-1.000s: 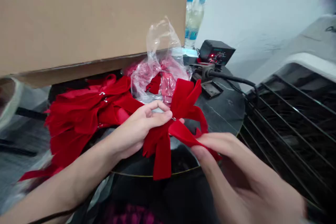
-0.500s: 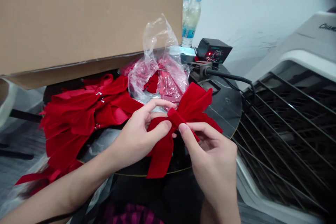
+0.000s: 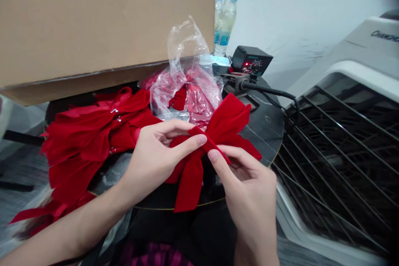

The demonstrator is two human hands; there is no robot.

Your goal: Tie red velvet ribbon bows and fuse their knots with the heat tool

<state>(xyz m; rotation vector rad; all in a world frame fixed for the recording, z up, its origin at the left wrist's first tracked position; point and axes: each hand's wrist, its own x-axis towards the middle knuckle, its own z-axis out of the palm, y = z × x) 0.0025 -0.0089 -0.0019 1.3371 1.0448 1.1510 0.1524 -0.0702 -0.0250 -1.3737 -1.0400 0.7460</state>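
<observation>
Between my two hands is a red velvet bow (image 3: 229,117), its loops to the upper right and a tail hanging toward me. A narrow red strip crosses its middle. My left hand (image 3: 168,149) is closed, thumb pressing the strip's upper end against the fingers. My right hand (image 3: 246,183) pinches the strip's lower end between thumb and curled fingers. The fingers behind the bow are partly hidden. To the left lies a pile of red bows (image 3: 90,137) with small shiny bits at their centres.
A clear plastic bag (image 3: 190,87) with red pieces stands behind the bow on a round black table (image 3: 271,126). Also around are a cardboard box (image 3: 106,20), bottles (image 3: 225,27), a black control box with a red light (image 3: 252,61), a cable (image 3: 271,90) and a large grilled appliance (image 3: 336,145).
My left thumb has moved up and right onto the strip's upper end, which it now covers. My right hand keeps its pinch lower down. The view has shifted slightly.
</observation>
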